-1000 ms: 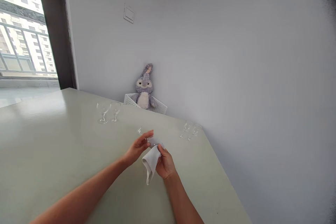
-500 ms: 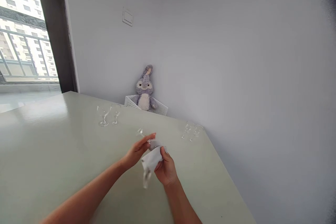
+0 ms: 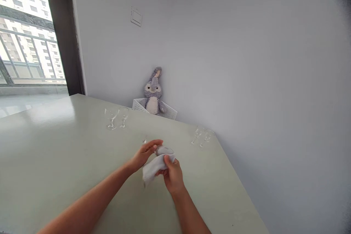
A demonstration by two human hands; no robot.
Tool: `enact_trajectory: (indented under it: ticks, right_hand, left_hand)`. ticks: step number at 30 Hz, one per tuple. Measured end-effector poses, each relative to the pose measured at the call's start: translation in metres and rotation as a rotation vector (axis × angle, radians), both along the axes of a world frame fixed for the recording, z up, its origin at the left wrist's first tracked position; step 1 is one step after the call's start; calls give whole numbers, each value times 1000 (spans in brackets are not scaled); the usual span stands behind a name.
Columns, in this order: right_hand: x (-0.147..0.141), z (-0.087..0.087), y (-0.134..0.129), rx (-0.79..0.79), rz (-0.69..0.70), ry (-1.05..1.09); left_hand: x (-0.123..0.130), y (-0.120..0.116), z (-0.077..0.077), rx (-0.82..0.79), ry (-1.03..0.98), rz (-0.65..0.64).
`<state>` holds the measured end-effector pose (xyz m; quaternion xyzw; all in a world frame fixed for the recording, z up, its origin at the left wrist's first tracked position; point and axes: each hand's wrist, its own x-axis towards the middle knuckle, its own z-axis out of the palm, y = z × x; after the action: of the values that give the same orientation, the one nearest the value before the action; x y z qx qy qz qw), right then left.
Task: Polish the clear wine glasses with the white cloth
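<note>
In the head view my left hand (image 3: 144, 154) is closed around a clear stemmed glass (image 3: 166, 150). The glass lies tilted in my grip, its wide bowl turned to the right. A bit of its foot shows past my fingers, while the stem is hidden behind them. My right hand (image 3: 172, 175) pinches a white cloth (image 3: 153, 169) against the near side of the bowl, thumb on top. One end of the cloth hangs down to the left, slightly blurred.
Two stemmed glasses (image 3: 111, 119) stand upright at the back left of the pale table (image 3: 68, 161). Two smaller glasses (image 3: 196, 137) stand near its right edge. Behind the table's far edge a plush rabbit (image 3: 152, 97) sits in a white perforated basket (image 3: 171, 112).
My right hand has moved slightly with the cloth, whose hanging end swung left and up. The glass has turned a little, showing more of its rim. The view shifted slightly.
</note>
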<state>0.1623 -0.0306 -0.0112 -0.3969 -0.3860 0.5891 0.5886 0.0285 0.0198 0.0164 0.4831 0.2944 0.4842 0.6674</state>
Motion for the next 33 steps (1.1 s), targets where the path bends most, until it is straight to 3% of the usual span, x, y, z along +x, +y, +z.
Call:
enact_trajectory:
  ticks: [2,4,8,12,15,19,21,23,26,30,33]
  right_hand:
    - [-3,1,0,-107,9,302]
    - [-4,2,-1,-145,55,438]
    - [-1,3,-5,-190,262,488]
    - [4,4,-3,-222,277,459]
    - [1,3,-2,-105,150,262]
    - [-3,-1,-6,190,-99,-341]
    - [0,-3,-7,314,-133,-668]
    - [8,-4,-8,365,-97,-860]
    - [24,0,-11,228,-76,-810]
    - [45,15,-22,-71,-152,-357]
    - [54,26,-31,-191,-91,-84]
  left_hand:
    - [-1,-4,4,90,35,-31]
    - [-3,-5,6,146,98,-85]
    - [-5,-5,6,201,164,-137]
    - [-2,-4,5,267,94,-68]
    - [2,-4,-1,192,63,-52]
    - [5,-2,-8,-34,-46,-95]
    - [6,-1,-10,-122,-23,-111]
    - [5,-1,-12,-120,108,-129]
    - [2,-2,-11,147,432,-14]
    - [-1,-6,-4,951,885,411]
    - [8,-10,-1,1407,1065,409]
